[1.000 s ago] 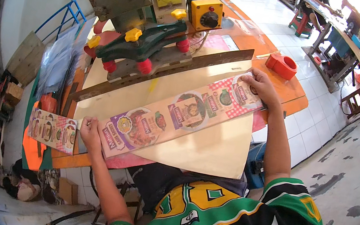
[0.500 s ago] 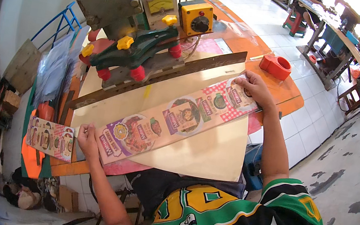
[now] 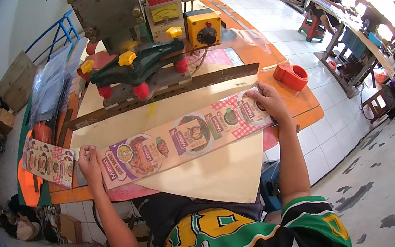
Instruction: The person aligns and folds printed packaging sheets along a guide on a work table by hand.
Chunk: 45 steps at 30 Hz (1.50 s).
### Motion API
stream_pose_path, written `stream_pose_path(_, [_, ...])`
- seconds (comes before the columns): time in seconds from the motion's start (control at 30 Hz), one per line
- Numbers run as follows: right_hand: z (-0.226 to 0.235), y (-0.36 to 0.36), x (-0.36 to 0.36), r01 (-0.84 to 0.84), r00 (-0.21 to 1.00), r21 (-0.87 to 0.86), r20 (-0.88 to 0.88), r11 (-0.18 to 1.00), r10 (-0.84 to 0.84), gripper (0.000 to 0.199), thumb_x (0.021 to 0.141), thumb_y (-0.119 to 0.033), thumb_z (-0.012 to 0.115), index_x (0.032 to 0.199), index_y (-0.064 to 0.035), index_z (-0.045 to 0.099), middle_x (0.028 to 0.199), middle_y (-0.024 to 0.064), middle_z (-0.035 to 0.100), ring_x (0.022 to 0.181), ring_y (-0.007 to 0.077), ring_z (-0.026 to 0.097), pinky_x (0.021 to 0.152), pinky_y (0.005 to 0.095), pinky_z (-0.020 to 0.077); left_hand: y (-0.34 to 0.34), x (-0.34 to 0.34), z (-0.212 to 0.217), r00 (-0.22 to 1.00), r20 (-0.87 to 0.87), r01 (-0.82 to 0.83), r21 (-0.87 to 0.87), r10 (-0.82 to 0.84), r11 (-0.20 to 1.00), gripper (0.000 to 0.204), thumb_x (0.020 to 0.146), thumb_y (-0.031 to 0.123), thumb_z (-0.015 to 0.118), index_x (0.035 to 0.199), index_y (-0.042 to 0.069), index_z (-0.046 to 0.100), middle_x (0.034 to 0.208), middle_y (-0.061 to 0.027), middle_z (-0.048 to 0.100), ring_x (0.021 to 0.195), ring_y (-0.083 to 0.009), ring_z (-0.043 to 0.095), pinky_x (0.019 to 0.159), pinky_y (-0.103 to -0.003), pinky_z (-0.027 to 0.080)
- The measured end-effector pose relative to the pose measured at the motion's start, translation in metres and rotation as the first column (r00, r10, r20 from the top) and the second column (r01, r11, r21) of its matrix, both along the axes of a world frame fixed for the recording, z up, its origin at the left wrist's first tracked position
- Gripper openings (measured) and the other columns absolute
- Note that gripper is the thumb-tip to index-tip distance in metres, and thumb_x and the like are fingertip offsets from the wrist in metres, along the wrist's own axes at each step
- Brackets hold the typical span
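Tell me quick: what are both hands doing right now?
Left hand: gripping the near-left end of the printed strip.
Right hand: fingers pressed on the strip's far-right end; grip unclear.

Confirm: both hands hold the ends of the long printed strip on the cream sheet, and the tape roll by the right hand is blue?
Not quite. The tape roll is orange-red, not blue, as the head view shows. The rest stands: left hand and right hand hold the ends of the printed strip on the cream sheet.
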State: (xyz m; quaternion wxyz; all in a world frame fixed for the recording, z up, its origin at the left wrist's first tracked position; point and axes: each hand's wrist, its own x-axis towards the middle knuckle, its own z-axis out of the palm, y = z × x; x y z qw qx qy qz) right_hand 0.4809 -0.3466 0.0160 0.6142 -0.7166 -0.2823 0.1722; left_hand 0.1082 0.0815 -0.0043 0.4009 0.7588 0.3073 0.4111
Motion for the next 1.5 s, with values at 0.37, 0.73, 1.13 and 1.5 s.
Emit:
stream_pose_path(0.37, [-0.002, 0.0, 0.001, 0.032, 0.999, -0.03, 0.027, 0.999, -0.031, 0.028, 0.092, -0.027, 0.065, 0.106, -0.0031, 0.063, 0.082, -0.002, 0.062, 0.062, 0.001, 0.05, 0.051, 0.0187, 0.0383, 0.004, 0.002, -0.009, 0.999, 0.038, 0.014, -0.016, -0.014, 1.0, 0.022, 0.098, 0.024, 0.057, 0.092, 0.004, 0.049, 0.066, 0.0016, 0.051, 0.06, -0.004, 0.04, 0.052, -0.022, 0.031])
stream_pose_path(0.73, [-0.007, 0.001, 0.004, 0.051, 0.998, -0.018, 0.029, 0.999, -0.051, 0.028, 0.091, -0.027, 0.066, 0.104, -0.0029, 0.063, 0.082, -0.0003, 0.063, 0.064, 0.0026, 0.053, 0.052, 0.019, 0.0407, -0.005, 0.002, -0.003, 1.0, -0.005, -0.014, 0.176, 0.015, 0.984, 0.023, 0.097, 0.024, 0.058, 0.09, 0.005, 0.048, 0.066, 0.0006, 0.05, 0.064, -0.0058, 0.044, 0.056, -0.023, 0.037])
stream_pose_path(1.13, [-0.01, 0.007, 0.006, 0.009, 0.999, -0.032, 0.038, 0.999, -0.008, 0.026, 0.093, -0.027, 0.062, 0.108, -0.0057, 0.062, 0.077, -0.0074, 0.057, 0.057, -0.0015, 0.043, 0.049, 0.016, 0.0308, 0.009, -0.006, -0.006, 0.998, -0.066, -0.02, -0.039, 0.018, 0.999, 0.027, 0.096, 0.023, 0.057, 0.08, 0.002, 0.052, 0.066, 0.0023, 0.05, 0.062, -0.0054, 0.043, 0.054, -0.023, 0.036])
stream_pose_path(1.5, [-0.013, 0.007, 0.007, -0.008, 0.999, 0.007, -0.031, 1.0, 0.008, 0.022, 0.093, -0.019, 0.061, 0.107, -0.0013, 0.059, 0.092, 0.0014, 0.064, 0.076, 0.0055, 0.059, 0.064, 0.0197, 0.0468, 0.003, -0.002, -0.005, 0.998, -0.051, -0.034, -0.039, 0.032, 0.999, 0.024, 0.095, 0.022, 0.059, 0.091, -0.002, 0.06, 0.071, -0.0047, 0.062, 0.067, -0.0067, 0.052, 0.059, -0.026, 0.043])
